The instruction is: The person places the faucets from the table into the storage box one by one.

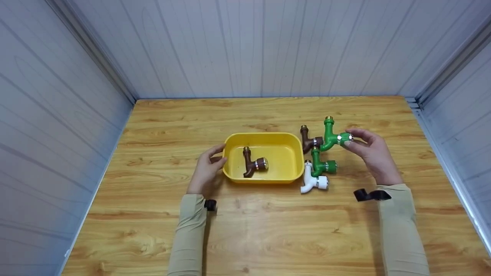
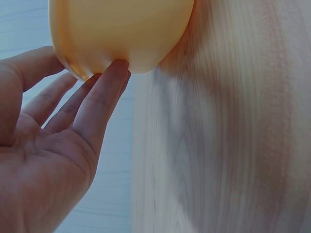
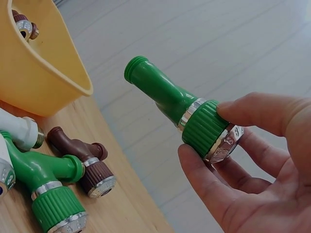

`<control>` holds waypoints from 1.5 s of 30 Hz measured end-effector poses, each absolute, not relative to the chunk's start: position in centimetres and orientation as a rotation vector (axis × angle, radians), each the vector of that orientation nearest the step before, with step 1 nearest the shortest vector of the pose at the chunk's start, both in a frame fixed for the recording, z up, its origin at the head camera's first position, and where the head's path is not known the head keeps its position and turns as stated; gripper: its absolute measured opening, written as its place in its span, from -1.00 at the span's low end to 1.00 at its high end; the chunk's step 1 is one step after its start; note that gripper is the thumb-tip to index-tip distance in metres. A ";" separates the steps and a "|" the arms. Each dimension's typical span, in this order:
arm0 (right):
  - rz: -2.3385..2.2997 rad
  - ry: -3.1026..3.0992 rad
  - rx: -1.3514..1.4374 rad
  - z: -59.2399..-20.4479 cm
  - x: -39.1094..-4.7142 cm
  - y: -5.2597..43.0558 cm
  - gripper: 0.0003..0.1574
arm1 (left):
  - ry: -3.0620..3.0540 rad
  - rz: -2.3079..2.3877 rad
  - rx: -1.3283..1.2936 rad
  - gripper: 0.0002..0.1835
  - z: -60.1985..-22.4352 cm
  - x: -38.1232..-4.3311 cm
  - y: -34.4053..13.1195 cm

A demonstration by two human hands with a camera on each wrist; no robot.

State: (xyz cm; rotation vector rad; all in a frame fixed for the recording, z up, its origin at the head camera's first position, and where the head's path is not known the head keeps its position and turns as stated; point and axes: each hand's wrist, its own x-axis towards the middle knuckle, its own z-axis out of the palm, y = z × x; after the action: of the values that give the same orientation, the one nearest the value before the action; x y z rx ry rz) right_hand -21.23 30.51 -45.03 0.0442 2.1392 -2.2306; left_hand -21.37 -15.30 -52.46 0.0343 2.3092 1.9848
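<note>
My left hand [image 1: 207, 167] grips the left end of a yellow plastic basin [image 1: 264, 181], its thumb and fingers on either side of the rim in the left wrist view. Inside the basin lies a brown tap [image 1: 248, 164]. On the right, my right hand [image 1: 375, 155] pinches a green tap [image 3: 163, 92] by its ribbed knob, between thumb and fingers. That tap hangs above the table, its spout pointing away from the palm in the right wrist view. Just beyond the basin's right end lie a second brown tap [image 1: 306, 142], another green tap [image 1: 317, 164] and a white tap [image 1: 309, 180].
The wood-grain table [image 1: 268, 230] runs back to a pale panelled wall [image 1: 245, 50]. Similar panels stand on the left [image 1: 50, 115] and right sides. Black straps with mounts sit at both wrists, over beige sleeves [image 1: 401, 230].
</note>
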 end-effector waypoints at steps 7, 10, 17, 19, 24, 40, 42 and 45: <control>-2.245 2.123 -0.009 -44.8 -21.1 30.3 -0.39 | 2.332 1.962 0.049 -0.51 -52.3 -21.3 -15.3; -2.287 2.064 -0.079 -44.7 -21.1 30.2 -0.42 | 2.344 1.948 0.057 -0.51 -52.3 -21.4 -15.3; -2.238 2.113 -0.057 -44.9 -21.1 29.9 -0.44 | 2.297 1.939 0.068 -0.49 -51.9 -21.4 -15.4; -2.227 2.126 -0.040 -45.0 -21.1 29.7 -0.44 | 2.280 1.938 0.081 -0.48 -51.3 -21.2 -15.4; -2.242 2.098 -0.069 -45.1 -21.1 29.4 -0.45 | 2.280 1.944 0.104 -0.49 -49.8 -20.4 -15.2; -2.176 2.064 -0.069 -45.5 -21.0 28.1 -0.41 | 2.252 1.977 0.087 -0.49 -49.6 -20.2 -15.0; -2.173 2.053 -0.075 -45.5 -21.0 27.9 -0.41 | 2.256 1.966 0.089 -0.49 -49.5 -20.2 -15.0; -2.130 2.084 -0.075 -45.6 -21.1 27.5 -0.41 | 2.254 1.974 0.092 -0.49 -50.4 -20.6 -15.2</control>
State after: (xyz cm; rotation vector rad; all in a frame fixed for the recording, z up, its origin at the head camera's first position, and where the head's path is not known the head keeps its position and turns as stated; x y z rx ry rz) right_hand -21.11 27.53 -45.57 -0.0752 2.0837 -2.1302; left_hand -20.60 -15.17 -50.40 0.0923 2.2538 1.9736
